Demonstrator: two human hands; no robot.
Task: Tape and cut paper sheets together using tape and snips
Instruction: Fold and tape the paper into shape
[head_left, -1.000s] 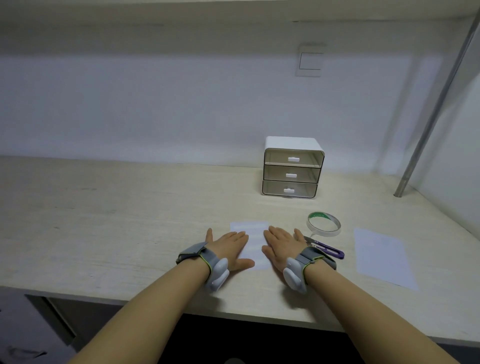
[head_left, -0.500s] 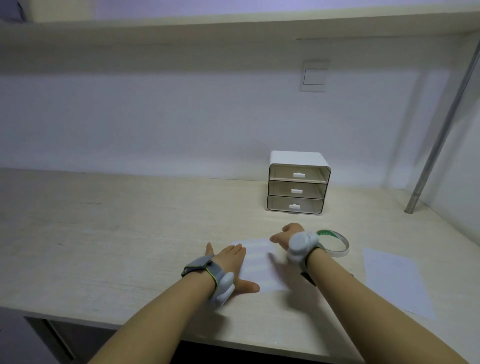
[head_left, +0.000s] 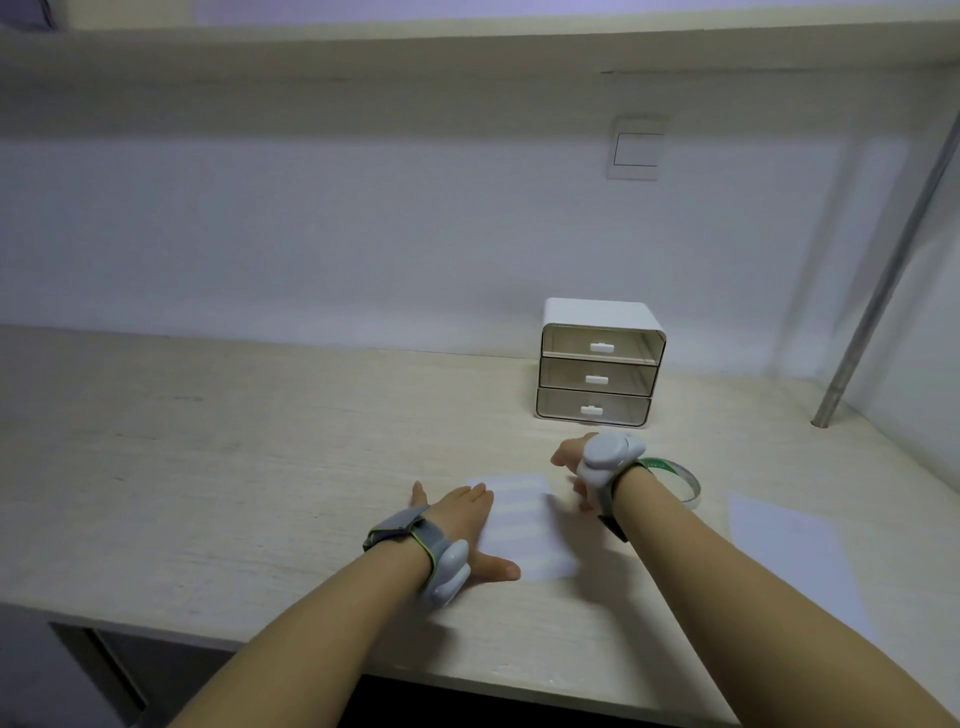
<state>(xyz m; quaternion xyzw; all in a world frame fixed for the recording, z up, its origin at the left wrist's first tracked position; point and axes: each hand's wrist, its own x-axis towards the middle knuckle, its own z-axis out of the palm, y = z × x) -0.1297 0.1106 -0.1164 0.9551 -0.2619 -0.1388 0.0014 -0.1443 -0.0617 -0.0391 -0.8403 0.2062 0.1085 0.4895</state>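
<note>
A small white paper sheet (head_left: 524, 530) with pale tape strips across it lies on the desk. My left hand (head_left: 462, 512) rests flat on its left edge, fingers spread. My right hand (head_left: 569, 460) is lifted over the sheet's far right corner, wrist bent, mostly hidden behind its white wrist device. Its visible thumb and fingertips are apart with nothing between them. The tape roll (head_left: 675, 475), clear with a green core, lies just right of that wrist, partly covered by it. The snips are out of sight under my right forearm.
A second white sheet (head_left: 789, 551) lies at the right. A small white three-drawer box (head_left: 597, 364) stands behind the hands near the wall. A metal pole (head_left: 878, 291) rises at the far right corner. The desk's front edge (head_left: 311, 654) runs under my forearms.
My right hand has lifted off the sheet and moved away and to the right, towards the tape roll, covering the snips. The left hand stays flat on the paper.
</note>
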